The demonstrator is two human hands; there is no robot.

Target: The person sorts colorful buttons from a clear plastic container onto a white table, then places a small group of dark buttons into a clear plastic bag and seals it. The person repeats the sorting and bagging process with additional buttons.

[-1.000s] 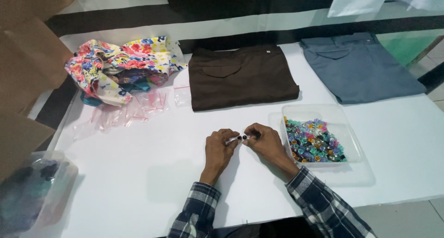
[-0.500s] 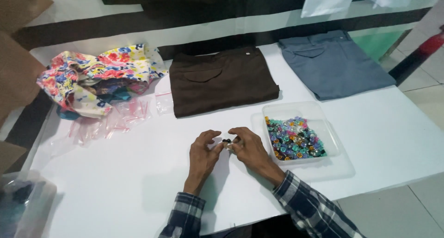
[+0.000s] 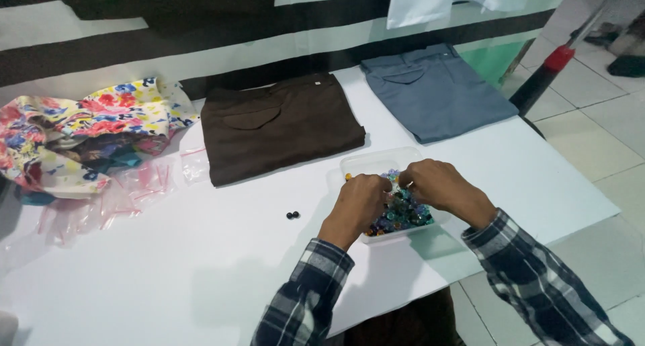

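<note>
Both my hands are over a clear plastic tray (image 3: 371, 159) filled with several small colourful beads (image 3: 403, 215). My left hand (image 3: 359, 201) has its fingers curled down into the beads at the tray's left side. My right hand (image 3: 438, 185) pinches its fingertips together just above the beads, and what they hold is hidden. A small black bead pair (image 3: 292, 215) lies alone on the white table (image 3: 201, 272), left of my left hand.
Folded brown trousers (image 3: 282, 127) and folded grey-blue trousers (image 3: 437, 91) lie at the table's far side. A crumpled floral cloth (image 3: 87, 131) and clear plastic bags (image 3: 114, 198) sit at the left. The table's right edge drops to a tiled floor (image 3: 591, 144).
My hands held a small black piece between them in the middle of the table. That piece now lies on the table, and both hands have moved right into the bead tray.
</note>
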